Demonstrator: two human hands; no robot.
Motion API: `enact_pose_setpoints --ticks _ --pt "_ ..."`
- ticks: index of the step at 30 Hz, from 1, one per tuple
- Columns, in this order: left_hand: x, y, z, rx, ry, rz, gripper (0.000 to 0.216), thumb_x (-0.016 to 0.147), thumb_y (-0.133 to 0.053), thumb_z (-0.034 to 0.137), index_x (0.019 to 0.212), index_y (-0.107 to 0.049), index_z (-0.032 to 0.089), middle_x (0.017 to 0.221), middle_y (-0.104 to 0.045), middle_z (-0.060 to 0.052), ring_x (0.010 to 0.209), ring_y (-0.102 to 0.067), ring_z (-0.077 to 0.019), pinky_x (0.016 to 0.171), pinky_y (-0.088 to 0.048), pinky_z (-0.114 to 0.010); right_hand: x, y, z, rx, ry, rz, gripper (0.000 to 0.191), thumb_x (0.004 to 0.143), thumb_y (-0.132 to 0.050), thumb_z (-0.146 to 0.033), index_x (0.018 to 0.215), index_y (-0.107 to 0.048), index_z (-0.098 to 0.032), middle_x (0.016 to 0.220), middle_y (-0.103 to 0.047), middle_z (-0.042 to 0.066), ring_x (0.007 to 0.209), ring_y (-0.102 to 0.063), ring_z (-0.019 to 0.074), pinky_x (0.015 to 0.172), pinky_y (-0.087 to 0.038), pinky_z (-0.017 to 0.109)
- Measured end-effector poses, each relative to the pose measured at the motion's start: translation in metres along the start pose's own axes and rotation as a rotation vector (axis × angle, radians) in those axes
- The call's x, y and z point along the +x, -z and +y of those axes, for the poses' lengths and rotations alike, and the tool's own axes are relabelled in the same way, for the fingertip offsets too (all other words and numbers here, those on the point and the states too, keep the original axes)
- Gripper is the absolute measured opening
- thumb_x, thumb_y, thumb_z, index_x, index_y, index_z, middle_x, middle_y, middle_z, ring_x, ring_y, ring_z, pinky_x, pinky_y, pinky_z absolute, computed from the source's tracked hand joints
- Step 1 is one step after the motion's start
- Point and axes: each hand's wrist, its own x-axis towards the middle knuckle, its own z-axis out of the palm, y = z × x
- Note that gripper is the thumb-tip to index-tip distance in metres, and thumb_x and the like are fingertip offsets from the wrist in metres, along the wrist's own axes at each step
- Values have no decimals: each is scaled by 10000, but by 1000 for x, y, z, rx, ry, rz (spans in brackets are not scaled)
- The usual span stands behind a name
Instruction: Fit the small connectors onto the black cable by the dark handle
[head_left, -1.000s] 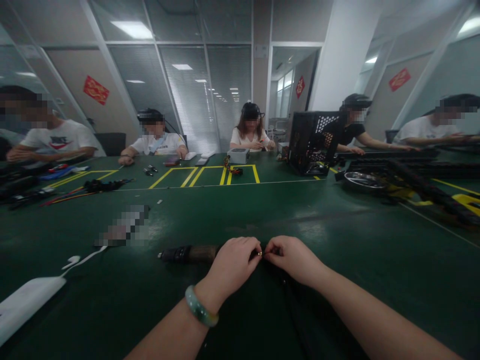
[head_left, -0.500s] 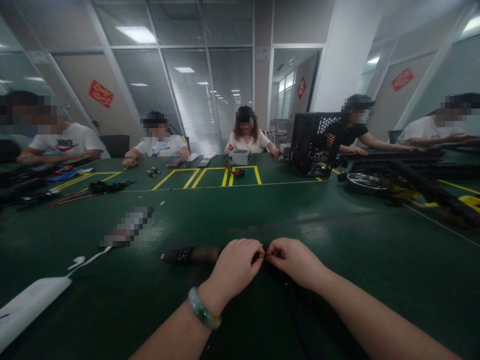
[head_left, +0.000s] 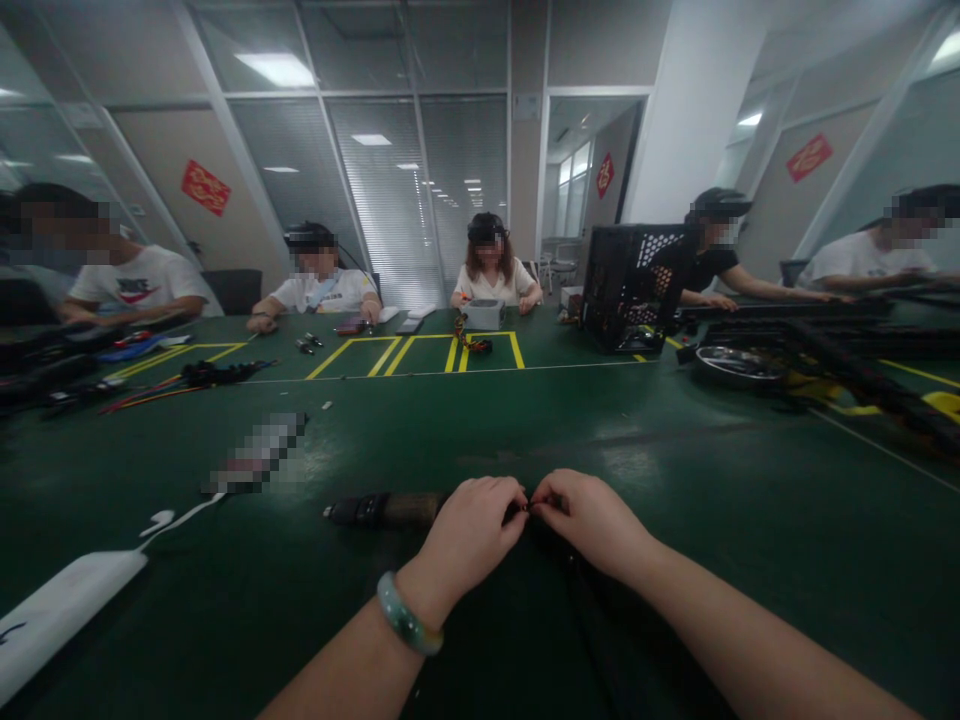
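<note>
My left hand [head_left: 474,522], with a green bangle [head_left: 409,615] on its wrist, is closed in a pinch at the middle of the table's near side. My right hand [head_left: 587,512] is pinched too, its fingertips almost meeting those of the left. What sits between the fingertips is tiny and dark, with a faint glint; I cannot make it out. A dark electric screwdriver [head_left: 390,510] lies with its tip to the left, and its right end disappears behind my left hand. Below my right hand a dark cable-like strip [head_left: 585,600] runs toward me, hard to see.
At left are a white power strip [head_left: 75,610] and a blurred-out flat object [head_left: 259,455]. Loose cables [head_left: 202,375] lie farther back. A black computer case [head_left: 637,285] and a grey box [head_left: 484,314] stand across the table. Dark parts lie at right; several people sit opposite.
My right hand has risen very slightly; the glint between the fingertips is fainter. Across the table, a person's outstretched hand has drawn in toward the grey box.
</note>
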Motion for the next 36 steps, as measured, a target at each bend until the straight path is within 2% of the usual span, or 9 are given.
enact_pose_setpoints --ticks 7,17,27,36 --pt "-2 -5 0 -11 25 19 48 870 -558 228 904 -591 216 915 -630 -8 874 -579 -191 828 -425 -347 3 5 1 -39 64 -29 104 836 -596 -185 867 -687 -225 863 -658 -4 796 -603 145 665 -410 224" --pt "-1 -7 0 -2 71 26 78 868 -567 246 939 -577 213 932 -633 -21 878 -589 -205 813 -445 -359 4 3 3 -25 42 -36 95 825 -611 -192 852 -697 -221 845 -668 3 800 -607 156 672 -419 227" --pt "-1 -4 1 2 -14 46 54 869 -555 212 909 -590 222 1036 -634 -17 976 -582 -206 903 -426 -380 3 -2 7 88 -38 -77 111 824 -597 -238 850 -704 -229 804 -686 -7 719 -608 147 614 -412 222" --pt "-2 -4 -1 3 -32 45 151 838 -581 148 956 -571 242 1049 -630 6 982 -577 -196 906 -431 -379 2 -5 12 72 -43 -102 107 816 -617 -280 836 -708 -225 785 -684 -10 698 -603 143 588 -391 217"
